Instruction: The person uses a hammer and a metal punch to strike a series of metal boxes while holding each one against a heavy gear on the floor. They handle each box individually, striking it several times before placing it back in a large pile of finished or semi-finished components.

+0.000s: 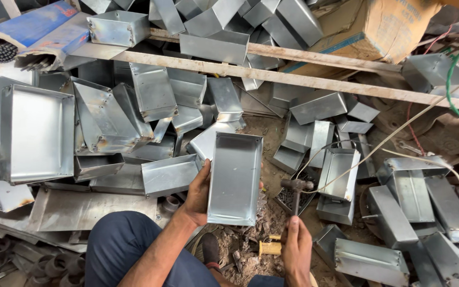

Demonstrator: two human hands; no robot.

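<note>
My left hand [197,194] grips the left edge of a shiny rectangular sheet-metal tray [235,178], held upright with its open side toward me. My right hand [297,250] is closed around the handle of a small hammer [296,186], whose dark head points up just right of the tray. Hammer and tray are apart. My knee in dark blue trousers [123,242] is bent below the left hand.
Several similar metal trays and boxes [155,90] lie piled all around on the floor. A large flat tray [35,133] is at left, a wooden batten [272,74] crosses the top, a cardboard box [383,26] and welding rod packs [22,37] sit behind. Cables [399,130] run at right.
</note>
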